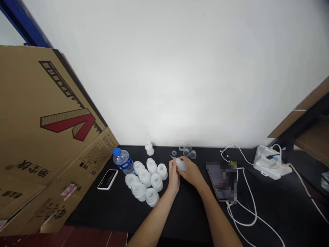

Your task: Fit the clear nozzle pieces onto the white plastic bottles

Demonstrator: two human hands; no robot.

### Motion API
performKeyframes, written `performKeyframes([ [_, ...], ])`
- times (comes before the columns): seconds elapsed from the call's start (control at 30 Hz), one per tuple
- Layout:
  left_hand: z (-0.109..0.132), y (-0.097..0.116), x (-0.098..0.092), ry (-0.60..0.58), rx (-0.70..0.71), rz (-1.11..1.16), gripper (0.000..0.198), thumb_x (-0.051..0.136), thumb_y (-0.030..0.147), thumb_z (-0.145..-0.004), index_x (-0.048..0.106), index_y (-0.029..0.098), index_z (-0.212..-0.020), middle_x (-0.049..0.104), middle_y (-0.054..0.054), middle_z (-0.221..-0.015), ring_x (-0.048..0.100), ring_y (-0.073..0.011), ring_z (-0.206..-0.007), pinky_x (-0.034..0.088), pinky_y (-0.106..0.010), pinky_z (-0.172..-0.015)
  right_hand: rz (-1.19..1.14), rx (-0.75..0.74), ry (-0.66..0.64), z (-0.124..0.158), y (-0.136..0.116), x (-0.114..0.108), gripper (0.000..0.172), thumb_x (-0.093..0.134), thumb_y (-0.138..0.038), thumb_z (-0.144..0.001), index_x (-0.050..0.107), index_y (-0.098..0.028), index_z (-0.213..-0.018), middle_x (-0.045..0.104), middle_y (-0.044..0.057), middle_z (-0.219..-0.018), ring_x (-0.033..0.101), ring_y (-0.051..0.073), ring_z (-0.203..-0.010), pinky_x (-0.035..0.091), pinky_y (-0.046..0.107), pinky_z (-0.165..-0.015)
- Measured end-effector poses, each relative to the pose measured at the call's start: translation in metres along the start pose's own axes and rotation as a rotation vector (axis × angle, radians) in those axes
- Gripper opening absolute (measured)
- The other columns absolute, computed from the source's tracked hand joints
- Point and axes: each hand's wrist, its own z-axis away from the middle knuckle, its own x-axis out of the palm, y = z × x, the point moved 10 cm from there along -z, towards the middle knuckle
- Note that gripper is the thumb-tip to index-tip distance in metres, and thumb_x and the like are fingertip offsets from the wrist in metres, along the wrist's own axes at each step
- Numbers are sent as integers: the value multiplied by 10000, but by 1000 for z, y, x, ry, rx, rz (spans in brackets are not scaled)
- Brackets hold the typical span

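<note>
My right hand and my left hand meet over the black tabletop. Both close around a small translucent white plastic bottle, whose thin pointed tip sticks out to the left. Several similar white bottles stand or lie in a cluster left of my left hand. One more white bottle stands behind them. Several small clear plastic caps lie at the back of the table, just beyond my hands.
A flattened cardboard carton leans in from the left. A blue-capped water bottle and a dark phone lie near it. To the right are a blurred phone, white cables and a white charging device.
</note>
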Motion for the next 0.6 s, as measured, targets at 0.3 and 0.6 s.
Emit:
performKeyframes([
  [0.3,2,3,0,5,29,-34,404,840,585,-876,708,221,-990,733,-11,-954,710,-183,-912,550,-294,-871,-54,25,5,1,0,-5,429,749,-261,-874,607,-266,-1279,742,82,-1250,730,285,-1105,530,365,-935],
  [0.6,4,4,3,-6,26,-47,465,877,600,-832,692,196,-968,722,-21,-927,701,-180,-881,549,-310,-872,-131,76,10,0,8,-5,431,772,-271,-837,592,-265,-1228,751,56,-1103,740,263,-973,525,336,-852],
])
